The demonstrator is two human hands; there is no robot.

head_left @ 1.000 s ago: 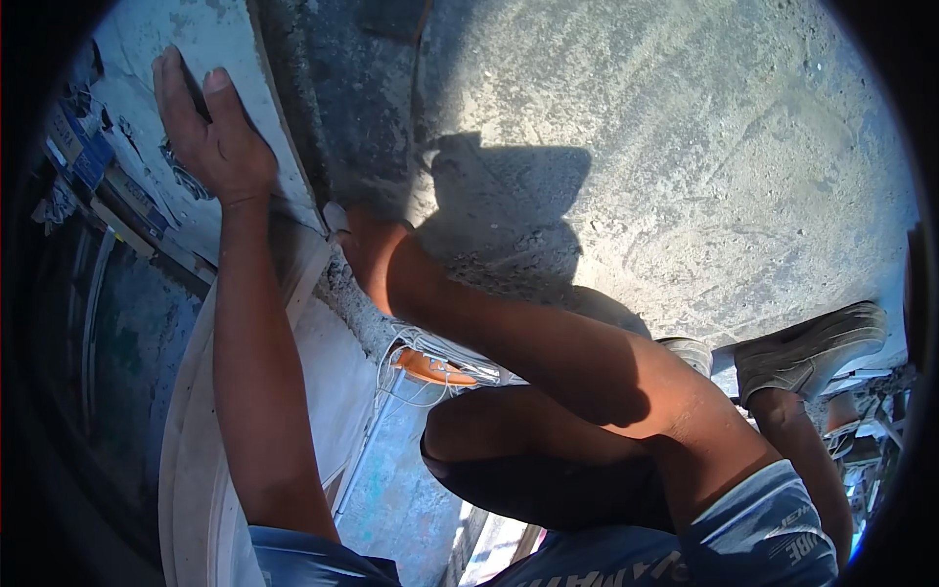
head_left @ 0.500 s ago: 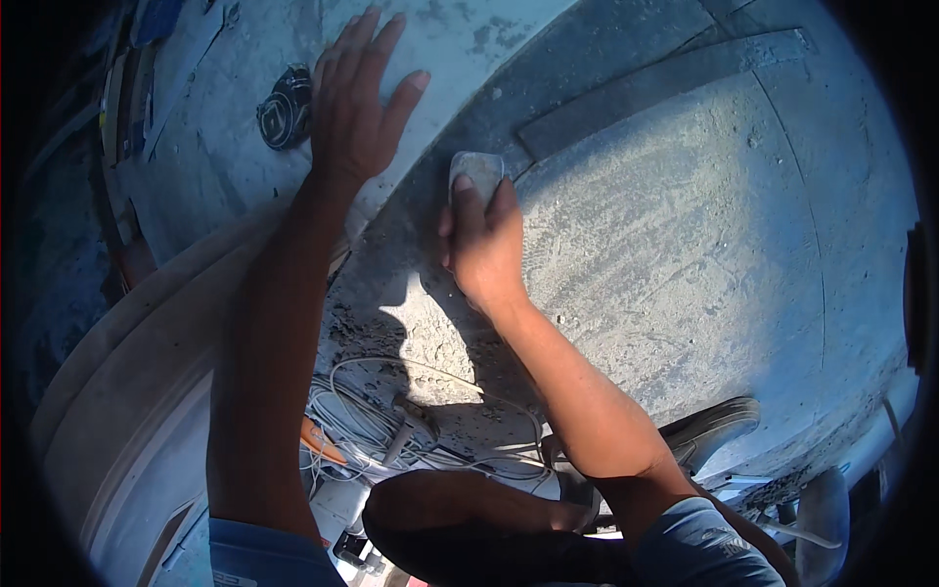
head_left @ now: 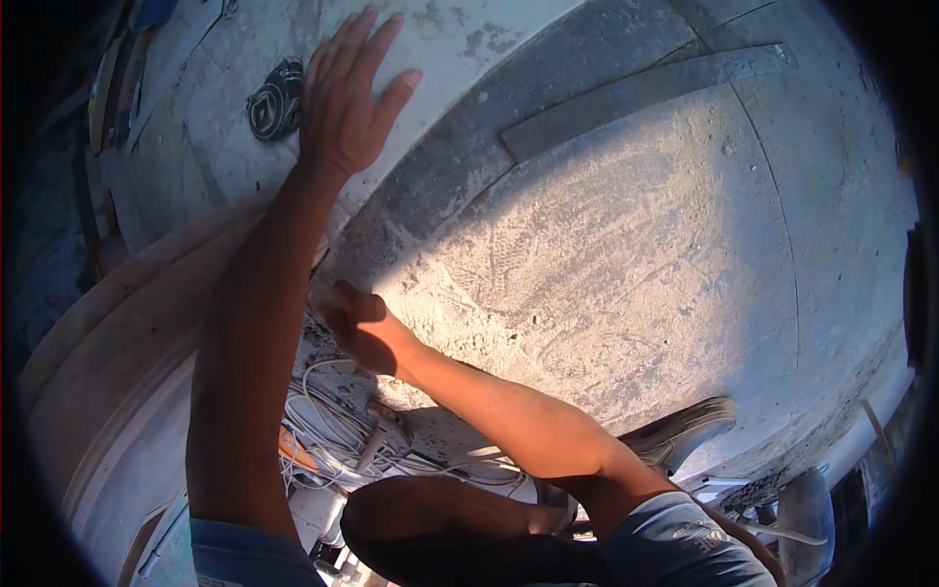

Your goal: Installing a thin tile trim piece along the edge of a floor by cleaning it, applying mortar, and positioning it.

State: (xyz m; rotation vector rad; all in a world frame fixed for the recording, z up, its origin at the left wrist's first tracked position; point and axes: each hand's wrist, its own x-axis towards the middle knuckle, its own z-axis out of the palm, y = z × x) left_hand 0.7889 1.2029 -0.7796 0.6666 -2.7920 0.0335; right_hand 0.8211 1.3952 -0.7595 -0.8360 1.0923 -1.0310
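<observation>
My left hand [head_left: 342, 108] lies palm down with its fingers spread on a pale, smooth board [head_left: 469, 29]. Just left of its fingers is a small black rounded object [head_left: 275, 101] with grey markings. My right hand [head_left: 370, 331] is closed low beside the curved edge of the pale board, above the dusty floor [head_left: 606, 264]. Its fingers are in shadow. The pale, rounded, flat block it grips is mostly hidden behind the hand now; the earlier head picture shows it plainly.
A long flat strip [head_left: 646, 103] lies on the floor farther off. Coiled pale cable [head_left: 323, 416] and a hammer [head_left: 389, 423] lie close to my knee. A curved, pale brown panel [head_left: 147, 303] rises at the left. My shoe [head_left: 690, 428] rests at the lower right.
My right hand has swept toward me and left, from the dark floor strip down to the board's near edge, with the block. The left hand stays spread on the board. The view shifted slightly.
</observation>
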